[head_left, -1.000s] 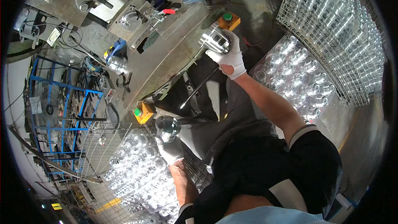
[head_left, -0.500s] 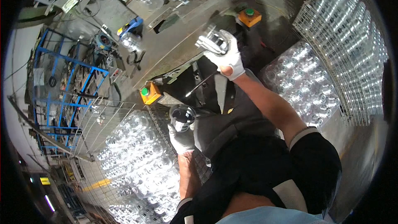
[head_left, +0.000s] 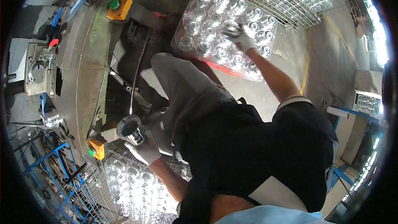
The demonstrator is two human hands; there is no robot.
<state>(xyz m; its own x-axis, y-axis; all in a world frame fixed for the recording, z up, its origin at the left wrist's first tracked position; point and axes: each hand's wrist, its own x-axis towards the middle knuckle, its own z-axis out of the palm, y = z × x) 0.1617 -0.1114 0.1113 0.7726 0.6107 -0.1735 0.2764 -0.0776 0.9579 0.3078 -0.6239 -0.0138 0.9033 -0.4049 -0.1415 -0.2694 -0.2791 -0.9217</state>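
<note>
My left hand, in a white glove, is closed around a shiny metal cup-shaped part. The part's round opening faces up, beside my knee. Out to the right, my gloved right hand grips another shiny metal part, blurred by motion. It is over a layer of similar metal parts standing in rows on transparent plastic sheeting with a red edge. Whether the held part touches those below, I cannot tell.
A wire cage full of metal parts stands behind the layer. Another stack of parts is in a cage at lower left. The machine bench carries two orange boxes with green buttons and a red-handled clamp.
My body and view have turned right. My right hand has carried its metal part from in front of the bench to the layered parts. My left hand still holds its cup-shaped part.
</note>
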